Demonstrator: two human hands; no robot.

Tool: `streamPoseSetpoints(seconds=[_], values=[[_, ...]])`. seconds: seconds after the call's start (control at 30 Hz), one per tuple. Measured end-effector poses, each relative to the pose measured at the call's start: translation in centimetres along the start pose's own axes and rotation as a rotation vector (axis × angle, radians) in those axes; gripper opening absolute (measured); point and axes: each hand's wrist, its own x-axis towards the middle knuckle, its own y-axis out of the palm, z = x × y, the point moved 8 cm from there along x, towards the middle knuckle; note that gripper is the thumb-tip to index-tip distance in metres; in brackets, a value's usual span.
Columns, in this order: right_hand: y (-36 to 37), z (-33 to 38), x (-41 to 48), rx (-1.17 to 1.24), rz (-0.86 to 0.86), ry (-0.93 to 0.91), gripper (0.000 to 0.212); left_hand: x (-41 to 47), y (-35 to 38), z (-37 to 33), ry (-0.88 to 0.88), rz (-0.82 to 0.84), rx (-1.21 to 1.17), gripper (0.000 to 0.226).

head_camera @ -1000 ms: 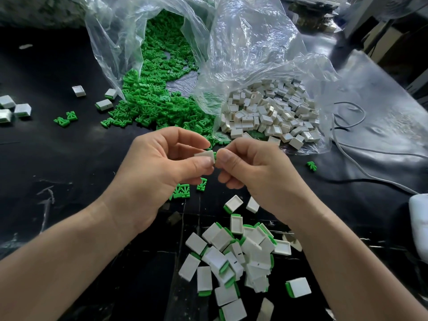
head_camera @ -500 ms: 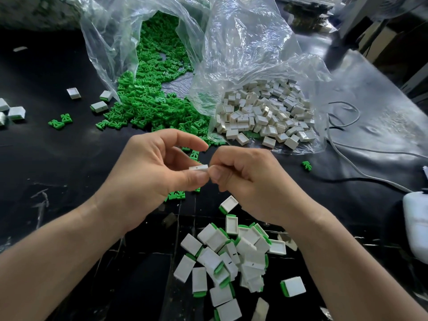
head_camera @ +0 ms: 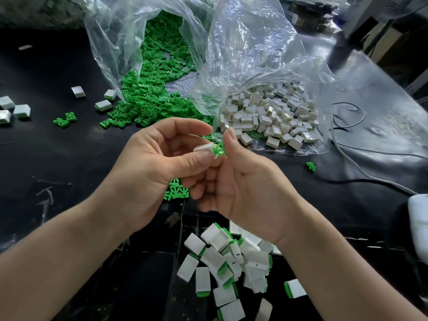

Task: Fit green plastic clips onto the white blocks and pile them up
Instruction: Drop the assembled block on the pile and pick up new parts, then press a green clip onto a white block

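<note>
Pinching a white block [head_camera: 203, 148] in our left hand [head_camera: 148, 172] above the counter [head_camera: 69, 170], long axis left-right — fingers of our right hand [head_camera: 243, 188] nip a green clip [head_camera: 218, 152] against its right end.

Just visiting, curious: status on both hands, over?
Left hand pinching white block. Right hand pinching green clip at block's end, not yet seated. Nothing in the way.

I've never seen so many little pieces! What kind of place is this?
Probably a small assembly workshop: bags spill green clips and white blocks onto a black table, and finished pieces lie in a pile.
</note>
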Motion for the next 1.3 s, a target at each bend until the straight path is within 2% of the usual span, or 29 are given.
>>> streamPoseSetpoints(seconds=[0.1,0.27,0.7,0.93,1.03,1.13,1.3], values=[[-0.6,0.0,0.0,-0.029,-0.079,-0.022,0.046,0.0,0.2,-0.2,0.039,0.030,0.055,0.034],[-0.9,-0.3,-0.1,-0.116,-0.142,-0.021,0.054,-0.3,0.2,-0.6,0.071,0.019,0.115,0.034],[-1.5,-0.8,-0.3,-0.248,-0.236,-0.015,0.045,-0.5,0.3,-0.9,0.120,0.037,0.249,0.038],[-0.7,-0.7,0.0,-0.111,-0.099,0.031,0.051,-0.3,0.3,-0.5,0.044,0.003,0.101,0.043],[-0.7,-0.4,0.0,-0.081,-0.070,0.019,0.044,-0.2,0.1,-0.4,0.053,-0.005,0.131,0.054],[-0.9,-0.3,-0.2,-0.109,-0.085,-0.004,0.036,-0.2,-0.1,-0.3,0.053,-0.002,0.091,0.032],[-1.3,-0.5,-0.1,-0.211,-0.130,0.004,0.037,-0.1,-0.2,-0.2,0.025,-0.005,0.088,0.029]])
